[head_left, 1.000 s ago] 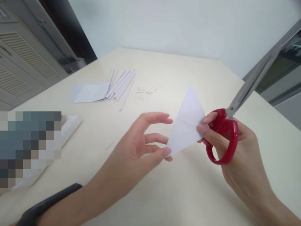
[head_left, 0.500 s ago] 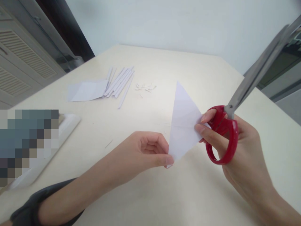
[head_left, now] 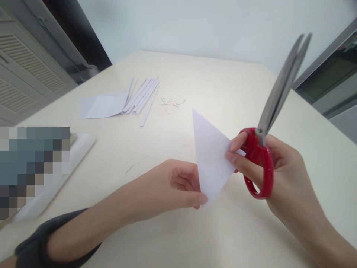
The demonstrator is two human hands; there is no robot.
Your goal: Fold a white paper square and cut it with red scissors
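A folded white paper triangle [head_left: 211,154] is held above the cream table [head_left: 217,85], its point tilted up to the left. My left hand [head_left: 178,184] pinches its lower corner between thumb and forefinger. My right hand [head_left: 267,167] grips red-handled scissors [head_left: 260,160] and also pinches the triangle's right corner with its fingertips. The scissor blades are closed and point up and to the right.
Several white paper strips [head_left: 142,96] lie beside a flat folded sheet [head_left: 103,106] at the back left. Small paper scraps [head_left: 173,101] sit near them. A white flat object [head_left: 71,156] lies at the left edge, partly behind a pixelated patch. A louvred cabinet [head_left: 25,74] stands left.
My left hand closed from spread fingers into a pinch on the paper's lower corner. The triangle tilted leftward, and the scissors swung more upright.
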